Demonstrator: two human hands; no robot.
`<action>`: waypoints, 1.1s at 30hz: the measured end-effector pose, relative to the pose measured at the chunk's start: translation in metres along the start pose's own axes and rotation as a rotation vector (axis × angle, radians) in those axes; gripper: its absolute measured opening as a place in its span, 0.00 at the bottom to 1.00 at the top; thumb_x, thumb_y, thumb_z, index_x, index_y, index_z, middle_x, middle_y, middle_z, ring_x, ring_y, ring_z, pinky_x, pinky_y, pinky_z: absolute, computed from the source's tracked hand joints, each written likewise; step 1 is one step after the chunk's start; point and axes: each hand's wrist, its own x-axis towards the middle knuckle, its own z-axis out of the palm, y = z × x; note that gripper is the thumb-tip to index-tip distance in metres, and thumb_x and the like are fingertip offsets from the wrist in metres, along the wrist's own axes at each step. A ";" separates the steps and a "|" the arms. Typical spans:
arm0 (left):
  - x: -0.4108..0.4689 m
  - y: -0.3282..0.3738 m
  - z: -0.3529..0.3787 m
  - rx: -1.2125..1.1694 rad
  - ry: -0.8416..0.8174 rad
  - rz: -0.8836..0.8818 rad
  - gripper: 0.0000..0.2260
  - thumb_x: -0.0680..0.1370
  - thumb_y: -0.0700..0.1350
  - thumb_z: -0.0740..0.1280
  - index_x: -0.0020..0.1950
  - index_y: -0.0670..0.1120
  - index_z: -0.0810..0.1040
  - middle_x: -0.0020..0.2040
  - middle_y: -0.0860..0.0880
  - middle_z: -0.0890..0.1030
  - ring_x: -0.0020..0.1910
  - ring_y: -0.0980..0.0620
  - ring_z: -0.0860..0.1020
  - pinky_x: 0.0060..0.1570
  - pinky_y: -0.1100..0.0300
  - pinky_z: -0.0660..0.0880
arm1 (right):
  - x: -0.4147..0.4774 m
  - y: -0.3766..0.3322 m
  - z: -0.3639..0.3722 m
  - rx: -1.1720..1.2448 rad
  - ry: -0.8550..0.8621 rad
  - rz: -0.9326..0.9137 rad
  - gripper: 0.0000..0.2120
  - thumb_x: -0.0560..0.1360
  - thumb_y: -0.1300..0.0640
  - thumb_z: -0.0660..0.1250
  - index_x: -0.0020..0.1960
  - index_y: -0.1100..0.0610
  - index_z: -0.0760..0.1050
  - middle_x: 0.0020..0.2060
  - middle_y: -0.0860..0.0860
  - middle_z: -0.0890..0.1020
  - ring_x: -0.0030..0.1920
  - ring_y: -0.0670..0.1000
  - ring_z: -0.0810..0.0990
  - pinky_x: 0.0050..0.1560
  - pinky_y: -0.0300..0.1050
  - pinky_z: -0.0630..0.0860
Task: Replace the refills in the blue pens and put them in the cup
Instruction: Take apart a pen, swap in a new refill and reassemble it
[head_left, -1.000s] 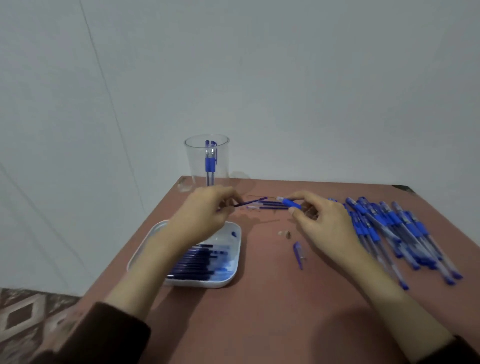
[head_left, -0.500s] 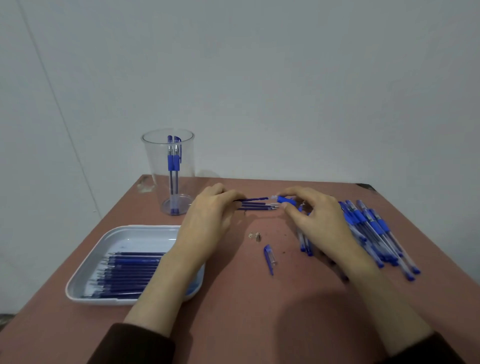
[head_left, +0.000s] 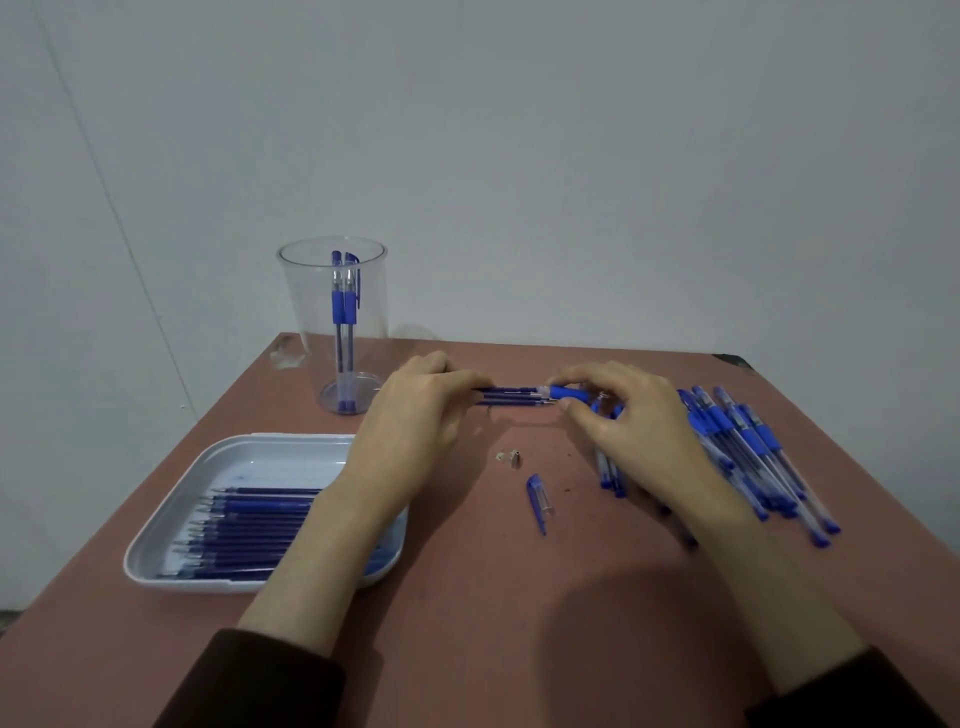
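My left hand (head_left: 415, 415) pinches the end of a dark blue refill (head_left: 511, 389) whose other end is in the open pen barrel (head_left: 566, 392) gripped by my right hand (head_left: 634, 426). Two more refills (head_left: 514, 401) lie on the table just below it. A clear cup (head_left: 335, 322) at the back left holds two blue pens. A pile of blue pens (head_left: 743, 447) lies under and right of my right hand. The white tray (head_left: 171, 525) at the left holds several refills.
A blue pen cap (head_left: 537, 501) and a small metal tip piece (head_left: 511, 458) lie on the brown table (head_left: 493, 623) between my hands. The wall stands right behind the table. A dark chipped corner (head_left: 732, 359) marks the far right edge.
The view has swung left, so the cup and tray sit further right in frame. The refill has levelled out and gone further into the barrel; my hands have closed in on each other.
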 end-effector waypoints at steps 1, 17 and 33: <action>0.000 0.000 0.001 0.004 -0.005 -0.001 0.09 0.76 0.38 0.68 0.54 0.44 0.83 0.39 0.44 0.78 0.40 0.43 0.75 0.39 0.47 0.74 | 0.000 0.001 0.000 0.012 -0.008 0.007 0.08 0.73 0.56 0.69 0.49 0.43 0.81 0.42 0.41 0.82 0.42 0.44 0.77 0.49 0.49 0.75; 0.002 0.008 0.003 0.312 0.233 0.229 0.11 0.74 0.48 0.63 0.48 0.47 0.84 0.43 0.51 0.84 0.48 0.46 0.79 0.62 0.40 0.66 | -0.003 -0.011 0.012 0.295 -0.102 0.080 0.09 0.74 0.60 0.69 0.50 0.46 0.82 0.41 0.47 0.84 0.42 0.46 0.80 0.48 0.39 0.75; -0.002 0.033 0.020 0.048 -0.198 -0.069 0.13 0.76 0.41 0.61 0.56 0.50 0.81 0.50 0.52 0.80 0.51 0.49 0.71 0.48 0.54 0.71 | 0.003 -0.022 -0.001 1.008 0.075 0.397 0.07 0.78 0.62 0.64 0.52 0.56 0.79 0.36 0.55 0.82 0.34 0.49 0.80 0.38 0.39 0.77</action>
